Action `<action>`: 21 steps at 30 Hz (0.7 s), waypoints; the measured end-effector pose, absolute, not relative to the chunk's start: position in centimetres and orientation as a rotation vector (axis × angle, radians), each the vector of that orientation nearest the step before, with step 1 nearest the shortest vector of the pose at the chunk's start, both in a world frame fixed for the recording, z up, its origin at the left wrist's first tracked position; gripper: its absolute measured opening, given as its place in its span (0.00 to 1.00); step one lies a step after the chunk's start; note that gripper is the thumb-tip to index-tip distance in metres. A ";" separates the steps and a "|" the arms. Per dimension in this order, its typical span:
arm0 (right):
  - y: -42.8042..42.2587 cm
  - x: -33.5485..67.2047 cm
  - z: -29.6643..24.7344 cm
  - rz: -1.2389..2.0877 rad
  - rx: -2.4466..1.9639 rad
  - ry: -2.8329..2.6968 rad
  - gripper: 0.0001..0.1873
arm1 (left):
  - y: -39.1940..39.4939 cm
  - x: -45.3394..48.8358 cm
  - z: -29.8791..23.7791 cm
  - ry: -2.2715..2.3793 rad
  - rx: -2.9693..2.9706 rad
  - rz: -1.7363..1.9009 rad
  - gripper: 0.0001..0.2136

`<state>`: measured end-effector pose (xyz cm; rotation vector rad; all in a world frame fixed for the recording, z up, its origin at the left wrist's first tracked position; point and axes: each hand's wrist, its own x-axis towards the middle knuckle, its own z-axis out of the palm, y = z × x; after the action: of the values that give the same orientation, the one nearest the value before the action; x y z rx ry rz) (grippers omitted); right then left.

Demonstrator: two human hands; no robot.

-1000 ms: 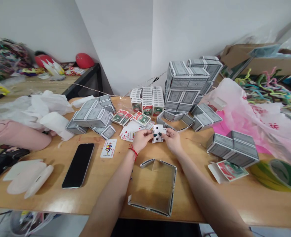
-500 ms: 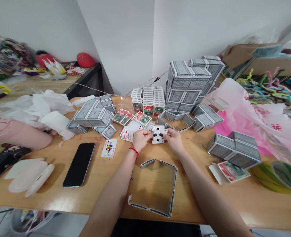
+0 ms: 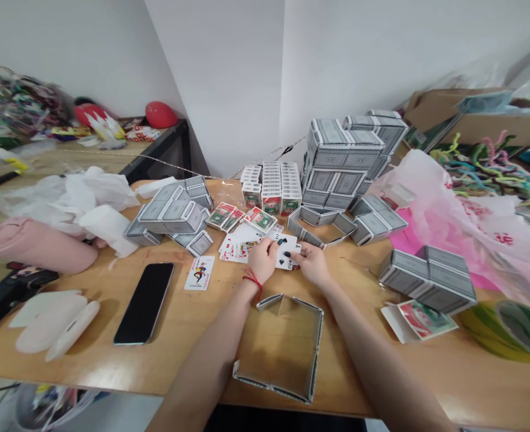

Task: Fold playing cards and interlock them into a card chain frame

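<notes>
My left hand and my right hand are together over the wooden table, both closed on a small pack of playing cards whose top card is a black spade. Face-up loose cards lie fanned just left of my left hand. A square frame built of cards standing on edge is right in front of me, below my wrists. A joker card lies alone to the left.
A black phone lies left of centre. Grey card-box stacks and small decks stand at the back, with more grey blocks right and another pile left. A pink plastic bag fills the right; white bags lie left.
My hands have dropped a little toward the table and shifted left, and the held cards have tilted flatter. Nothing else on the table has moved.
</notes>
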<state>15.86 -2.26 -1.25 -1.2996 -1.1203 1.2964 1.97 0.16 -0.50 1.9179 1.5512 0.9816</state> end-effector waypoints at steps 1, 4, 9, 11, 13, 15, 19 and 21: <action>-2.3 15.8 -1.2 1.293 -1.299 -1.125 0.10 | 0.2 2.0 -0.5 1.559 1.953 0.959 0.14; -2.4 15.8 -1.0 1.288 -1.286 -1.123 0.11 | 0.2 2.0 -0.7 1.599 2.019 0.904 0.16; -2.5 15.8 -0.9 1.294 -1.254 -1.119 0.12 | 0.2 2.0 -0.7 1.614 2.066 0.914 0.17; -2.5 15.8 -0.9 1.299 -1.247 -1.123 0.12 | 0.1 2.0 -0.7 1.590 2.065 0.935 0.17; -2.4 15.8 -1.0 1.303 -1.243 -1.124 0.12 | 0.1 1.9 -0.8 1.564 2.050 0.950 0.18; -2.4 15.8 -1.2 1.300 -1.242 -1.116 0.12 | 0.1 1.9 -0.8 1.555 2.023 0.960 0.18; -2.4 15.8 -1.2 1.291 -1.247 -1.090 0.12 | 0.3 2.0 -0.9 1.554 1.989 0.963 0.18; -2.4 15.8 -1.2 1.296 -1.242 -1.080 0.12 | 0.3 2.0 -0.9 1.565 2.005 0.953 0.18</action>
<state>15.77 -2.40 -1.20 -1.2419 -1.0798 1.2963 2.01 0.30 -0.87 2.0048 1.5654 0.9529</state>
